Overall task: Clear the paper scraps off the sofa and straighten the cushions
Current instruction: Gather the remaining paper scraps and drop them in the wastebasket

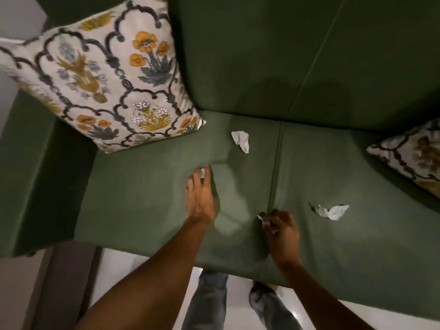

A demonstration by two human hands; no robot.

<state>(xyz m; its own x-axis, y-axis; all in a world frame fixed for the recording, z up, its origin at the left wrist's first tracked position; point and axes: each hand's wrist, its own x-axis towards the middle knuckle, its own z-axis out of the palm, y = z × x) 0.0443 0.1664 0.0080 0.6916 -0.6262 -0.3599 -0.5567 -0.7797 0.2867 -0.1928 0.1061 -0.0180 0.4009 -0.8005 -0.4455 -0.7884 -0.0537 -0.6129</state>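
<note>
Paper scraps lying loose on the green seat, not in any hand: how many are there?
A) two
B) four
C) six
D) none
A: one crumpled scrap lies near the floral cushion, and another scrap lies on the seat beyond the right hand; the other paper bits visible are at the hands.

Premises: a home living room. Evidence: a green upholstered sofa (262, 67) fills most of the frame, with a floral-print cushion (102, 77) at upper left and a second patterned cushion (409, 153) at right edge. Pale glossy floor (133, 265) shows at bottom, with a grey wall (14, 17) at top left corner.
</note>
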